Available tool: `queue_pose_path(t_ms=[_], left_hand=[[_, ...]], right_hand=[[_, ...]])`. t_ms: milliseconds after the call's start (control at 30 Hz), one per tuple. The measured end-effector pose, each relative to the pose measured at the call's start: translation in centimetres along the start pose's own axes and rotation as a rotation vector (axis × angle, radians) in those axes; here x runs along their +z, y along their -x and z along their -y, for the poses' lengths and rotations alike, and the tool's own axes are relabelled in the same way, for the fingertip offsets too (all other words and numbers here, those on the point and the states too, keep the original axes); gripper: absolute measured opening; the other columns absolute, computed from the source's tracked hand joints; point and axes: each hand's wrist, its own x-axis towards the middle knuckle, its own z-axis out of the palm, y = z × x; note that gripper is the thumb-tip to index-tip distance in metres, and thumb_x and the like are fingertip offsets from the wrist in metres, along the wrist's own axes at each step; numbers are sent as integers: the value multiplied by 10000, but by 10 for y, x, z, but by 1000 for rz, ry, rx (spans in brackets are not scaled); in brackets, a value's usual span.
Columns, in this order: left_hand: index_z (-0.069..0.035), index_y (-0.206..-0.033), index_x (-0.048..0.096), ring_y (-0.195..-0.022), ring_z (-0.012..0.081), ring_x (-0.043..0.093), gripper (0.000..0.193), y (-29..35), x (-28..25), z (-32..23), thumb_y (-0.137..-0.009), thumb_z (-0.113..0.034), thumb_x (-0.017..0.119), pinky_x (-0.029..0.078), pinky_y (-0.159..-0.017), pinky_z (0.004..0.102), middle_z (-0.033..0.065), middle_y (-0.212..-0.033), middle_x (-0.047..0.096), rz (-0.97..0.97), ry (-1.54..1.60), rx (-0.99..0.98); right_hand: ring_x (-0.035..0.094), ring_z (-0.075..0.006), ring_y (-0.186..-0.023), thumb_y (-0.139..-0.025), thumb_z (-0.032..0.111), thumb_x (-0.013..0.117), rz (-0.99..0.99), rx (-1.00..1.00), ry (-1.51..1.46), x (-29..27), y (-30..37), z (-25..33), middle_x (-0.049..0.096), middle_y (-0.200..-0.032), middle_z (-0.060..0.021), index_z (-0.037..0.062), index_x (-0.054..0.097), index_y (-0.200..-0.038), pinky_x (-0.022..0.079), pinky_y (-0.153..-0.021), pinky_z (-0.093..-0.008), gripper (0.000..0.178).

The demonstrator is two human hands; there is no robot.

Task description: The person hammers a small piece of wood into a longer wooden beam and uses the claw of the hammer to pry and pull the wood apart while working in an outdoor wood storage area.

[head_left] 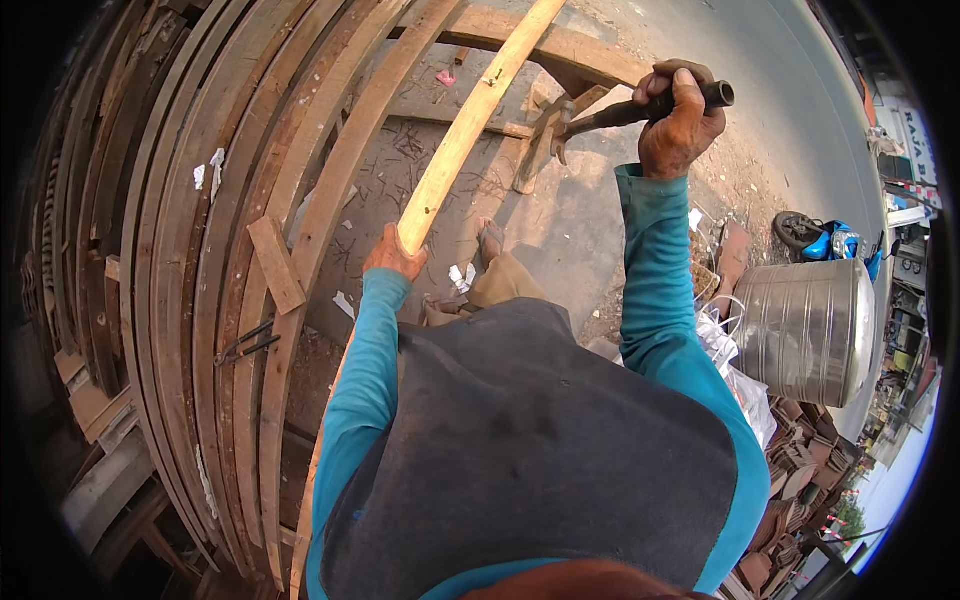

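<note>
My left hand is closed around a long pale wooden batten, which slants up and away past the far beam. A small bent nail or metal piece sticks out of the batten's upper face. Raised at the right, my right hand grips a claw hammer by its dark handle. The hammer's head points left, apart from the batten. Below it stands a short wooden block or post, near the far wooden beam.
Long brown boards are stacked along the left. Pincers and a short wood offcut lie on them. Loose nails and paper scraps litter the ground. At right are a metal drum, roof tiles and a blue motorbike.
</note>
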Motion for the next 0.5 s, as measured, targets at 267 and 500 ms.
queue_pose_path(t_ms=[267,500], left_hand=[[-122,-1212,478,-1010,427,653,656,0,9,-5,-722,-436,781,521,-842,548,220,-1084,669,-48,-38,-70],[-119,-1146,475,-942,435,673,620,4,7,-10,-727,-457,781,536,-796,544,216,-1048,676,-49,-63,-107]], right_hand=[[554,-98,-532,-948,143,631,-9,-88,110,61,-68,-144,593,-598,-27,5,616,-749,438,-513,-249,243],[505,-55,-559,-952,147,654,116,-102,199,86,-31,-170,563,-598,17,34,592,-737,406,-521,-240,251]])
